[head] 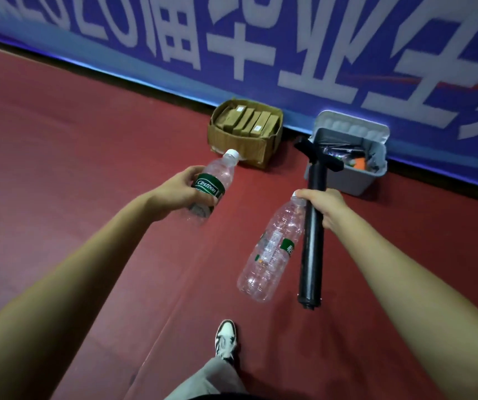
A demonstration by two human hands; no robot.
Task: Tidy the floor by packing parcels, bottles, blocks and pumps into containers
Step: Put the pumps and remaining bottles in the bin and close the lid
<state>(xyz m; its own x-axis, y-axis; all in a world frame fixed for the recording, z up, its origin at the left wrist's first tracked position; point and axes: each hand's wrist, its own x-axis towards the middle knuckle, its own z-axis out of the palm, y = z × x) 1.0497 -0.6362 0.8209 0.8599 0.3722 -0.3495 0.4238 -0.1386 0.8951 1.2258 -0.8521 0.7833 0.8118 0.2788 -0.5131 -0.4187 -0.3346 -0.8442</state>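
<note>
Where the red floor (73,140) meets the blue banner (347,53) at upper centre, a cardboard box (232,140) of parcels (249,122) stands near an open grey bin (347,177). At centre left, the left hand (185,189) curls its fingers around a green-labelled bottle (217,180). At centre right, the right hand (323,207) wraps its fingers around a black pump (314,249) together with the neck of a second bottle (269,255).

Dim, even light; wide-angle bending; blurred banner (260,39) lettering.

Two bottles (211,186) (269,255), one pump (312,249), one cardboard box (232,142), one grey bin (347,180).
</note>
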